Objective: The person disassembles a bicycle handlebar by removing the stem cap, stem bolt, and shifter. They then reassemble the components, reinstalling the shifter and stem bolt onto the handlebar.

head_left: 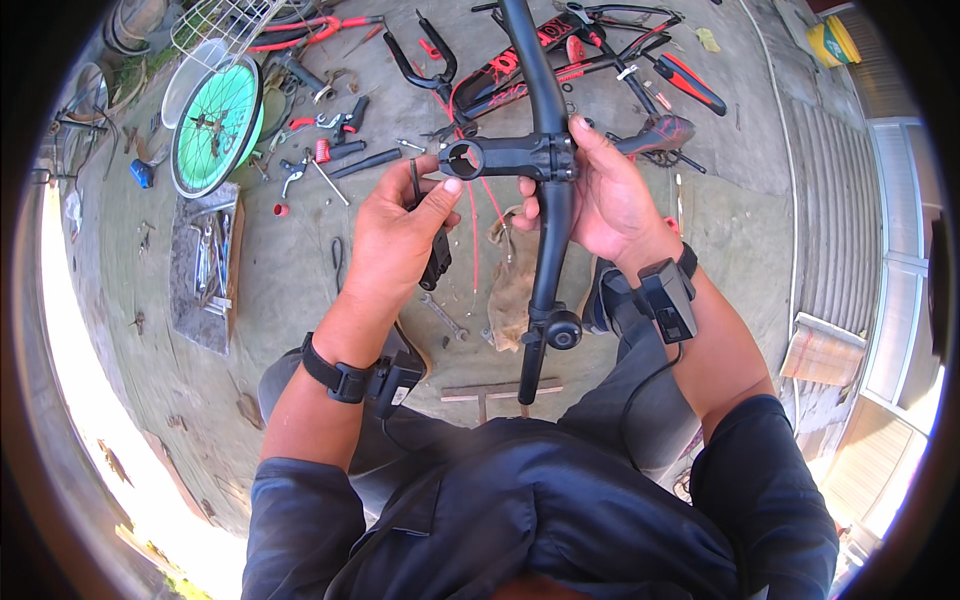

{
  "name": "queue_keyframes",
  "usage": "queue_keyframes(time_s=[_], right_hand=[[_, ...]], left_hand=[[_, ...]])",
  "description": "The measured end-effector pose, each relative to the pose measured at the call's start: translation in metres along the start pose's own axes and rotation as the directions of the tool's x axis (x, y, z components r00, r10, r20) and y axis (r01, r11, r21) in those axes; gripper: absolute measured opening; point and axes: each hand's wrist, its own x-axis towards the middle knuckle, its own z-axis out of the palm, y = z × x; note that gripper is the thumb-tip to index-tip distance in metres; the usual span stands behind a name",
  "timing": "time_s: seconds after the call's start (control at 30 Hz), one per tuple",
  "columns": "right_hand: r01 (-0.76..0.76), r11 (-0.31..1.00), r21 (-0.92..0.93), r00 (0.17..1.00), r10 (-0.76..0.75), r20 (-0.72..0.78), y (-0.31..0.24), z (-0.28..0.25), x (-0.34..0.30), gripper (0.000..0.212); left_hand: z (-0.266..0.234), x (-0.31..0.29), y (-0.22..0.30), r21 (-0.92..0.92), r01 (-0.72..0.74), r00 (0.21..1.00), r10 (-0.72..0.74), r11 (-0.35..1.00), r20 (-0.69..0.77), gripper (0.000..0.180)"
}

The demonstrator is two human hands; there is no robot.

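Observation:
In front of me a black handlebar (556,240) runs away from my lap, with a black stem (508,157) clamped across it. My right hand (618,205) is closed around the bar beside the stem's faceplate, thumb on the far side. A round black bell (563,330) sits near the bar's close end. My left hand (398,222) is at the stem's open ring end, its thumb touching that ring. Its fingers are curled round a black folding hex key set (436,262), one key of which sticks up past the fingers; the palm side is hidden.
Beyond my hands lie a black-and-red bike frame (510,75), a fork (420,55) and a saddle (660,135). A green-sided wheel (215,125), a tool tray (207,265) and scattered hand tools are left. A wrench (444,316) and a cloth (512,290) lie near my legs.

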Motion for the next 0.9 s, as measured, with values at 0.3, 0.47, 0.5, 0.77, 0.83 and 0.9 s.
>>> queue_keyframes(time_s=[0.3,0.47,0.5,0.77,0.83,0.9], right_hand=[[0.013,0.999,-0.031,0.993,-0.01,0.119,0.001,-0.001,-0.001,0.059],[0.069,0.987,-0.145,0.986,-0.046,0.159,0.001,0.002,-0.004,0.055],[0.072,0.985,-0.155,0.981,-0.042,0.19,0.001,0.002,-0.003,0.057],[0.098,0.957,-0.271,0.982,-0.05,0.18,0.009,0.004,-0.002,0.071],[0.105,0.953,-0.285,0.984,-0.058,0.171,0.01,0.004,-0.002,0.072],[0.12,0.942,-0.313,0.986,-0.075,0.15,0.011,0.005,-0.002,0.07]], left_hand=[[0.002,0.0,0.004,0.046,0.054,0.998,-0.055,0.997,0.022,0.038],[0.004,-0.002,0.005,0.01,0.105,0.99,-0.106,0.994,0.088,0.036],[0.004,-0.002,0.005,0.0,0.098,0.989,-0.098,0.995,0.112,0.035],[0.005,-0.003,0.001,-0.029,0.079,0.982,-0.073,0.996,0.176,0.028],[0.005,-0.003,0.001,-0.034,0.072,0.981,-0.065,0.997,0.184,0.028],[0.004,-0.003,0.0,-0.041,0.068,0.981,-0.059,0.997,0.184,0.027]])
